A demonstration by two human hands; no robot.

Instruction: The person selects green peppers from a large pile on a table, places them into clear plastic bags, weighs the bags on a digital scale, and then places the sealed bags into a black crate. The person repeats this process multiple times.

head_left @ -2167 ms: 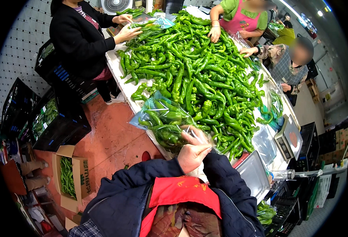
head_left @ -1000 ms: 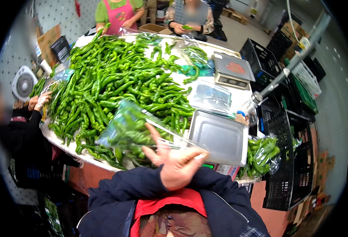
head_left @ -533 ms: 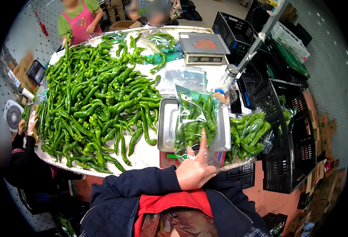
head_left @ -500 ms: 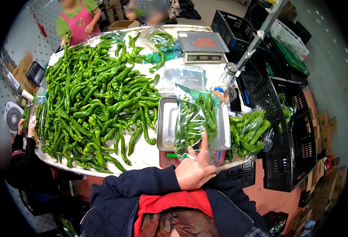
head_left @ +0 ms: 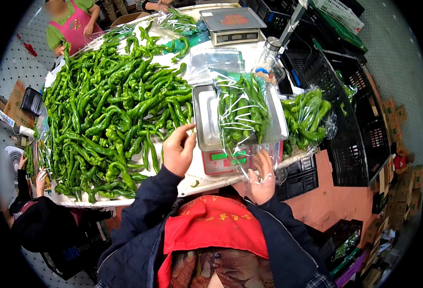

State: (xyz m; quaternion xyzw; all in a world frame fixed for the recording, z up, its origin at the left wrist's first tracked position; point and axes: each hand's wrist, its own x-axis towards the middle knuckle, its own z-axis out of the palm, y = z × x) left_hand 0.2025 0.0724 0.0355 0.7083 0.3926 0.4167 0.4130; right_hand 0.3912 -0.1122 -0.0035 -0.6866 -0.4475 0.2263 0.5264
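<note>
A clear plastic bag of long green peppers lies on the metal tray of a red-and-white scale. My right hand is at the bag's near end, its fingers closed on the loose film. My left hand is open beside the tray's near left corner, thumb and index finger apart, holding nothing. Left of it spreads a large heap of loose green peppers. Another bag of peppers sits right of the scale.
Flat clear bags lie beyond the tray, with a second scale farther back. A metal post and black crates stand on the right. One person in a pink apron is at the far left; another's hand is at the left edge.
My left hand has drawn back from the bag to the tray's left side. My right hand has come into sight at the bag's near end. The view has shifted.
</note>
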